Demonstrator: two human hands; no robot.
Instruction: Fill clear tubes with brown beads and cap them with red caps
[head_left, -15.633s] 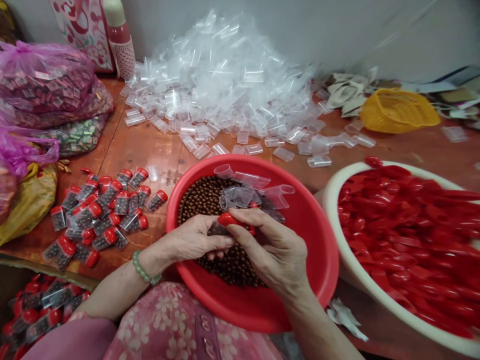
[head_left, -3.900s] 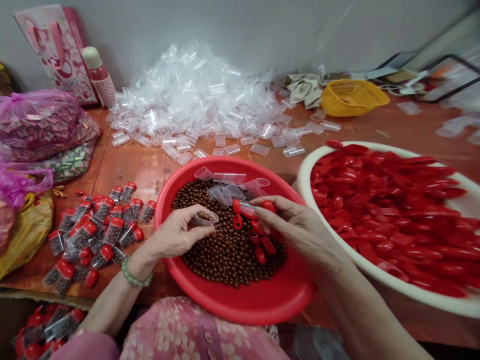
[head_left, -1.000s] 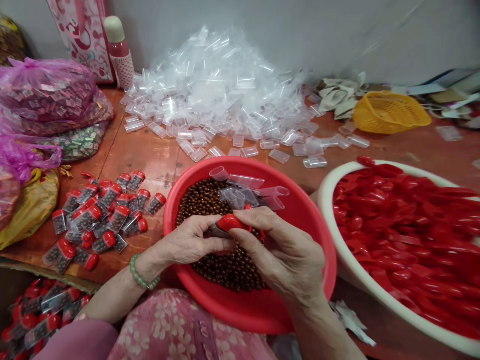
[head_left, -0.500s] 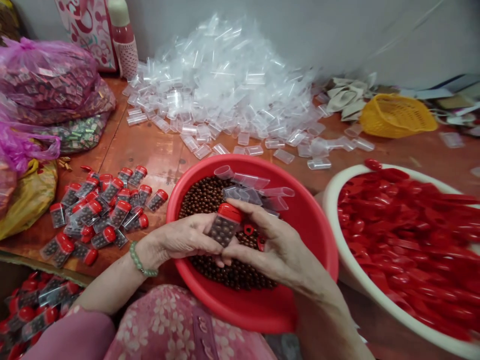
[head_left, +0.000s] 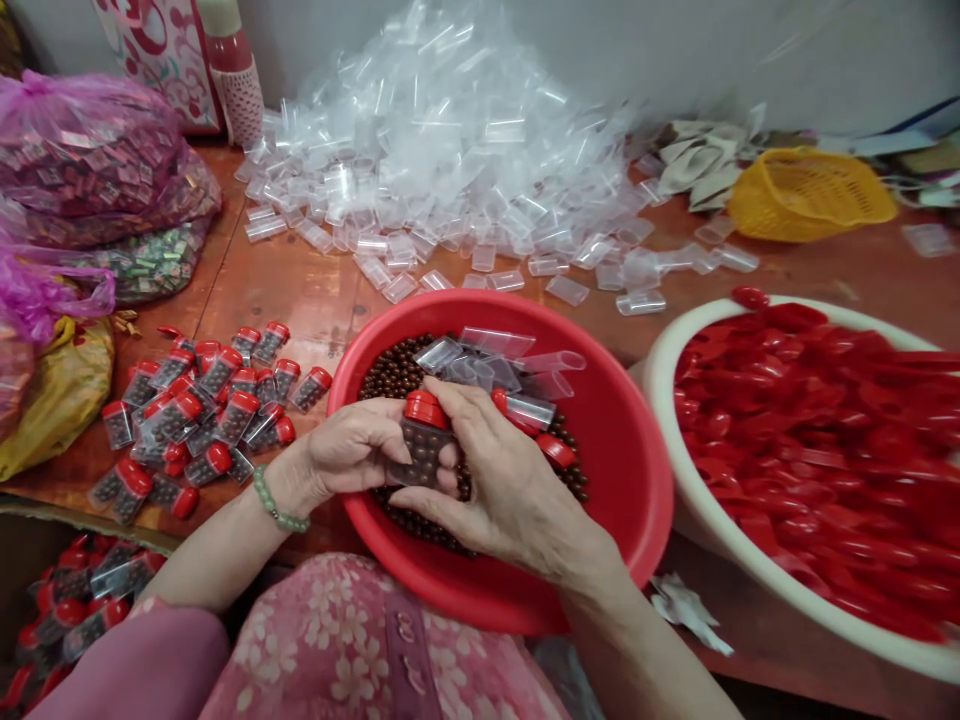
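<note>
Between my two hands is a small clear plastic container of brown candy balls with a red cap. My left hand grips its left side, thumb across the front. My right hand curls around its right side, fingers by the red cap and thumb near the base. Both are over a red basin. Inside the basin lie loose brown candy balls, several empty clear sleeves and a few red caps, partly hidden by my right hand.
Filled red-capped containers lie on the table at left, more below its edge. A white tub of red caps stands at right. Clear sleeves are heaped along the wall, beside a yellow basket. Purple bags sit far left.
The filled container in my hands has moved slightly left and down, toward the basin's near-left side. Red caps in the basin now show past my right hand. The view has shifted slightly.
</note>
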